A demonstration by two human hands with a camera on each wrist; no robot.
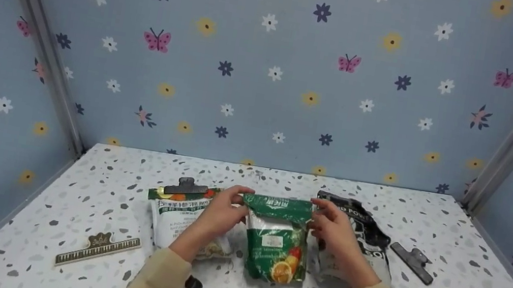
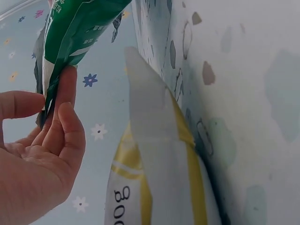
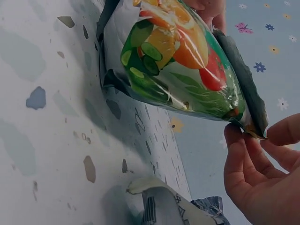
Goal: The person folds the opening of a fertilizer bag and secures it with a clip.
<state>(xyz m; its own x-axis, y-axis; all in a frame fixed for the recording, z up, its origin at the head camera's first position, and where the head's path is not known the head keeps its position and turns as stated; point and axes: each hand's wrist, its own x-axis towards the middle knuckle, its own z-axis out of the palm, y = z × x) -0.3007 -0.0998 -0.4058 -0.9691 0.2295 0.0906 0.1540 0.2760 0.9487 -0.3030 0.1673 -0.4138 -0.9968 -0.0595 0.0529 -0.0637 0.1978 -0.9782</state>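
A green and white bag (image 1: 269, 257) printed with fruit and vegetables stands between both hands, its top folded over in a flat green band. My left hand (image 1: 224, 211) pinches the left end of that fold between thumb and fingers. At the opposite end, the right hand (image 1: 335, 231) grips the fold's corner. The right wrist view has the bag's printed front (image 3: 187, 56) close up, with thumb and fingertips at its folded edge. In the left wrist view, the green bag (image 2: 77, 33) is held by the fold's corner.
Left of the green bag, a white bag (image 1: 174, 224) carries a black clip (image 1: 185, 187) on its top. A black and white bag (image 1: 364, 228) lies behind the right forearm. Another black clip (image 1: 411, 263) lies at right, a piano-key patterned clip (image 1: 98, 250) at front left.
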